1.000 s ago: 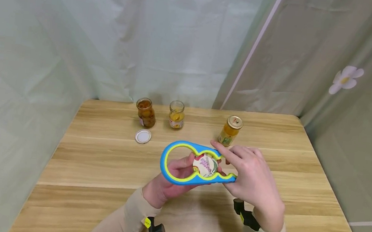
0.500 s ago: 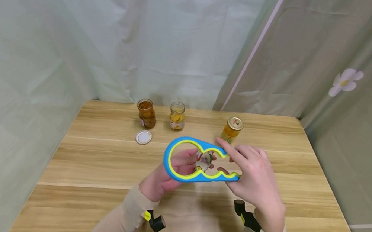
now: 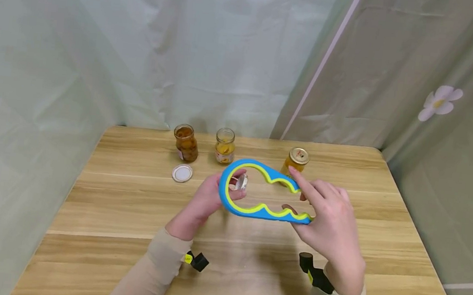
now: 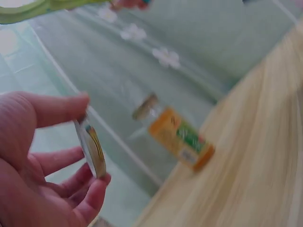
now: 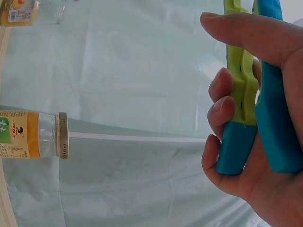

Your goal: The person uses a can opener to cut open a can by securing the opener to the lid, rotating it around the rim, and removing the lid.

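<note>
Left hand pinches a likely light, stiff lid, best held by its rim; right hand grips an opener.

Blue-yellow opener in right hand; lid pinched, tilted, in left hand.

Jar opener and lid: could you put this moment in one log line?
left grip: pinches lid; right grip: holds jar opener; brown jar: open; middle jar: open; right jar: capped

Passage over the tabletop: gap between open yellow jar and lidded jar; obstruction: raised blue opener in front
</note>
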Tool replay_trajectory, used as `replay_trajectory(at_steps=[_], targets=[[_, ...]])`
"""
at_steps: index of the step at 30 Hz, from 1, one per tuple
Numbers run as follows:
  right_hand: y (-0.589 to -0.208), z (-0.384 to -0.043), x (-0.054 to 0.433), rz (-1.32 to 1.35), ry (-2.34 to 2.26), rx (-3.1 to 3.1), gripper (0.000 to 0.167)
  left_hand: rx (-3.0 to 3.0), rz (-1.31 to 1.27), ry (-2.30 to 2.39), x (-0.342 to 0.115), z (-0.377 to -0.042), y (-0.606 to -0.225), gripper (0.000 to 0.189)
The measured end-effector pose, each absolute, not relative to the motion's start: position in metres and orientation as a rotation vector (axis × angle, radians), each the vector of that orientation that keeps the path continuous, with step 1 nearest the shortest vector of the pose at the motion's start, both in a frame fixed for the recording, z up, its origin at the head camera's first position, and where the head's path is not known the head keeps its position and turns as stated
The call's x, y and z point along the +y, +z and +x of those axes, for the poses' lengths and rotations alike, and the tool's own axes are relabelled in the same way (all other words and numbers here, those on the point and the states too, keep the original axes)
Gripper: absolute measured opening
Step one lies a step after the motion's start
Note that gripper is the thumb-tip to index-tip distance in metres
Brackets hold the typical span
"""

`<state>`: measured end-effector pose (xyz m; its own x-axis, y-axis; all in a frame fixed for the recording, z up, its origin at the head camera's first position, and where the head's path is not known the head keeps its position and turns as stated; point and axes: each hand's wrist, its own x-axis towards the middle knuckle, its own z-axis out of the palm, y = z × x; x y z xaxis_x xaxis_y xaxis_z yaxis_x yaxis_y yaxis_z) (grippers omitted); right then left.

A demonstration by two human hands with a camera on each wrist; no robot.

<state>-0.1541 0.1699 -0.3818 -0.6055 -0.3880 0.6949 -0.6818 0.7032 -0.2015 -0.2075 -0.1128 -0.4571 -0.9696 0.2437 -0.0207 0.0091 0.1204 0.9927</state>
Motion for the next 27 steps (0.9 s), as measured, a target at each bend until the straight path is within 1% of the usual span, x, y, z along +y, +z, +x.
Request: replay_trajectory(at_steps=[3, 6, 9, 13, 18, 21, 27], targets=[[-0.382, -0.154, 0.170, 0.806, 0.614, -2.270, 0.086, 2.506, 0.231, 1.778, -0.116, -0.213, -0.462, 0.052], [-0.382, -0.154, 0.170, 0.801, 0.611, -2.270, 0.085, 2.666, 0.210, 1.657, -0.119, -0.219, -0.469, 0.056], [-0.381, -0.154, 0.171, 0.793, 0.603, -2.280, 0.085, 2.693, 0.163, 1.617, -0.122, -0.224, -0.474, 0.063], [-0.380, -0.153, 0.172, 0.770, 0.606, -2.316, 0.084, 2.713, 0.150, 1.590, -0.125, -0.228, -0.478, 0.069], [-0.379, -0.153, 0.173, 0.762, 0.604, -2.326, 0.083, 2.821, 0.201, 1.512, -0.128, -0.233, -0.484, 0.067], [-0.380, -0.153, 0.174, 0.758, 0.603, -2.321, 0.084, 2.857, 0.183, 1.462, -0.130, -0.235, -0.490, 0.066], [-0.380, -0.152, 0.175, 0.726, 0.619, -2.350, 0.084, 2.876, 0.162, 1.370, -0.133, -0.238, -0.500, 0.071]])
